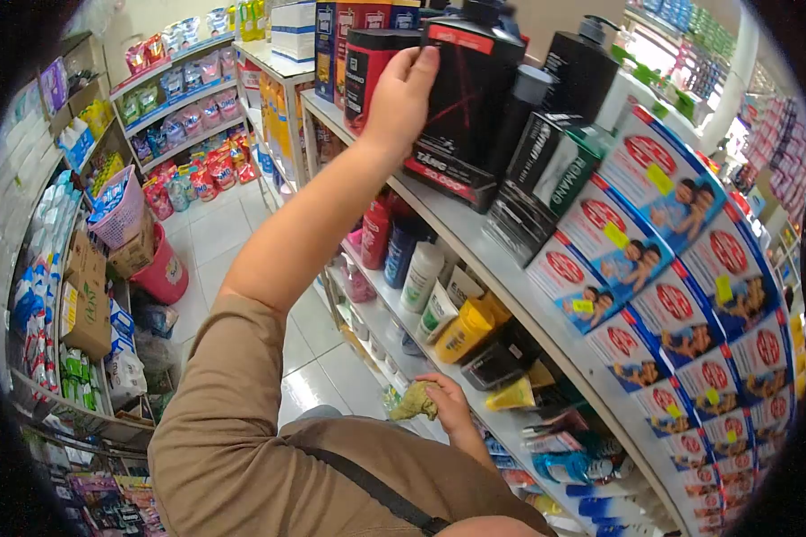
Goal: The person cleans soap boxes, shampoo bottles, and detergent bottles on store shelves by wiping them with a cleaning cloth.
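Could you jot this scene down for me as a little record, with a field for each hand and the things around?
left hand: raised, gripping the edge of a large black bottle
right hand: lower down, holding a crumpled greenish cloth
upper shelf: red-and-black containers left of the bottle; green ROMANO box right of it
lower shelf: white bottle, yellow tubes
far right: stacked boxes with yellow stickers
floor: pale tiles; pink bin at left

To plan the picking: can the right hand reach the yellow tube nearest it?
Probably yes: the yellow tube is close, nothing visible blocks it, but the right hand already holds a green cloth.
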Demonstrator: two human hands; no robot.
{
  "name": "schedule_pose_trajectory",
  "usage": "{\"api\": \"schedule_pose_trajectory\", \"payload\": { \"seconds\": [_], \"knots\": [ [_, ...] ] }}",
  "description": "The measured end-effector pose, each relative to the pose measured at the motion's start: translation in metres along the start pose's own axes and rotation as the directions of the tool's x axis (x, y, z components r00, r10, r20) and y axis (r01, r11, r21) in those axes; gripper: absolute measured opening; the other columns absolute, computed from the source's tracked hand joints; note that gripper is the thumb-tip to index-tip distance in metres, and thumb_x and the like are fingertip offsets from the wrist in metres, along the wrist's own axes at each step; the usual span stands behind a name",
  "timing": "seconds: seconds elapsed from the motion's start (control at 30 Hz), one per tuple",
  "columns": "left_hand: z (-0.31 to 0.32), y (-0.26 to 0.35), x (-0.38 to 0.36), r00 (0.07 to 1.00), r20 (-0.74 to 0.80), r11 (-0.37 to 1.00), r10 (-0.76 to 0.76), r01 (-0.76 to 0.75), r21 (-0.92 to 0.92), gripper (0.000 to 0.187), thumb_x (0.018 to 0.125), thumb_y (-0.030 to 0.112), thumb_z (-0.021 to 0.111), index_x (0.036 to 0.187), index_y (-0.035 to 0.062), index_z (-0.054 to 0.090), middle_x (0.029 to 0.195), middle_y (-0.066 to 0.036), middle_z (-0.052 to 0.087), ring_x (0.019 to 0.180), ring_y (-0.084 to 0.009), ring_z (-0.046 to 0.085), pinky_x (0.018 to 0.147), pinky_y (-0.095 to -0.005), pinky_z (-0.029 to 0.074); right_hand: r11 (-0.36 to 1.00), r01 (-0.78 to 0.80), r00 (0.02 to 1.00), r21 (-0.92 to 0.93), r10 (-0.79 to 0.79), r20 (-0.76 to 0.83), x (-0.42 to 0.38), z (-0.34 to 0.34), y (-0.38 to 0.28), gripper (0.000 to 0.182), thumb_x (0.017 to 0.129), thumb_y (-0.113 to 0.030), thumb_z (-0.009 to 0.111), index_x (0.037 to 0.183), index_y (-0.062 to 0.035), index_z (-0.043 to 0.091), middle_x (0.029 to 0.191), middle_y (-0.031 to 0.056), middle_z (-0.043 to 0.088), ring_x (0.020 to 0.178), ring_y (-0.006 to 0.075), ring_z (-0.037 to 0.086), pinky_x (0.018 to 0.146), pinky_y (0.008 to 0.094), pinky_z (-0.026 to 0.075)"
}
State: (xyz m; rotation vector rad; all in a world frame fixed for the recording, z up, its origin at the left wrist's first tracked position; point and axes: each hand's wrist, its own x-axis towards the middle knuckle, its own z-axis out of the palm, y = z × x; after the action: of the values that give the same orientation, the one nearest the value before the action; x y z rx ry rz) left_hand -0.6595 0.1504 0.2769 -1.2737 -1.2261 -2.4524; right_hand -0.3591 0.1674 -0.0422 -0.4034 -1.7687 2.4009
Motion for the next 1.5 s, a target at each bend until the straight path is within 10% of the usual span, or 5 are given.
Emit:
{"api": "schedule_pose_trajectory", "payload": {
  "seconds": [0.3, 0.57, 0.77, 1.0, 1.5],
  "knots": [
    [-0.061, -0.020, -0.018, 0.768, 0.013, 0.631, 0.640, -0.535, 0.561, 0.061, 0.066, 0.013, 0.072, 0.118, -0.0002, 0.042, 0.115, -0.015, 0.042, 0.107, -0.0310, 0.040, 0.095, -0.0370, 0.030, 0.993, -0.076, 0.996, -0.089, 0.071, -0.062, 0.047, 0.024, 0.012, 0.022, 0.084, -0.005, 0.050, 0.105, -0.0016, 0.058, 0.088, 0.0032, 0.059, 0.081, 0.0091, 0.055, 0.073, 0.0218, 0.043],
    [-0.117, -0.036, -0.007, 0.940, 0.182, 0.598, 0.290, -0.327, 0.732, 0.103, 0.059, 0.022, 0.081, 0.137, 0.0021, 0.016, 0.123, -0.018, 0.038, 0.116, -0.0301, 0.040, 0.098, -0.0406, 0.032, 1.000, -0.015, 0.954, -0.009, 0.012, -0.299, 0.110, 0.096, 0.016, 0.022, 0.085, -0.005, 0.050, 0.105, -0.0015, 0.056, 0.096, 0.0041, 0.058, 0.086, 0.0100, 0.054, 0.076, 0.0226, 0.043],
    [-0.150, -0.050, -0.020, 0.955, 0.109, 0.949, 0.277, -0.290, 0.126, 0.096, 0.061, 0.011, 0.073, 0.137, 0.0008, 0.015, 0.125, -0.015, 0.037, 0.108, -0.0240, 0.044, 0.092, -0.0340, 0.037, 0.976, 0.207, 0.883, -0.074, -0.219, -0.416, 0.136, 0.148, 0.005, 0.023, 0.084, -0.009, 0.049, 0.104, 0.0008, 0.055, 0.098, 0.0076, 0.059, 0.089, 0.0139, 0.055, 0.080, 0.0260, 0.044],
    [-0.178, -0.051, -0.146, 0.765, 0.627, 0.869, 0.148, 0.201, -0.451, 0.103, 0.054, 0.034, 0.080, 0.133, 0.0015, 0.023, 0.128, -0.021, 0.030, 0.113, -0.0318, 0.037, 0.093, -0.0419, 0.032, 0.438, 0.634, 0.042, -0.637, -0.842, -0.537, 0.118, 0.205, -0.077, 0.051, 0.086, -0.029, 0.049, 0.119, 0.0084, 0.038, 0.113, 0.0202, 0.050, 0.103, 0.0269, 0.053, 0.090, 0.0376, 0.042],
    [-0.137, 0.037, -0.207, 0.221, 0.959, 0.806, 0.176, 0.528, -0.269, 0.084, 0.086, 0.044, 0.045, 0.136, -0.0097, 0.004, 0.140, -0.027, 0.015, 0.130, -0.0376, 0.018, 0.106, -0.0412, 0.014, 0.165, 0.125, -0.079, -0.978, -0.981, -0.175, 0.021, 0.244, -0.118, 0.053, 0.084, -0.019, 0.049, 0.135, -0.0124, 0.033, 0.140, 0.0256, 0.023, 0.129, 0.0464, 0.019, 0.104, 0.0540, 0.015]
  ]
}}
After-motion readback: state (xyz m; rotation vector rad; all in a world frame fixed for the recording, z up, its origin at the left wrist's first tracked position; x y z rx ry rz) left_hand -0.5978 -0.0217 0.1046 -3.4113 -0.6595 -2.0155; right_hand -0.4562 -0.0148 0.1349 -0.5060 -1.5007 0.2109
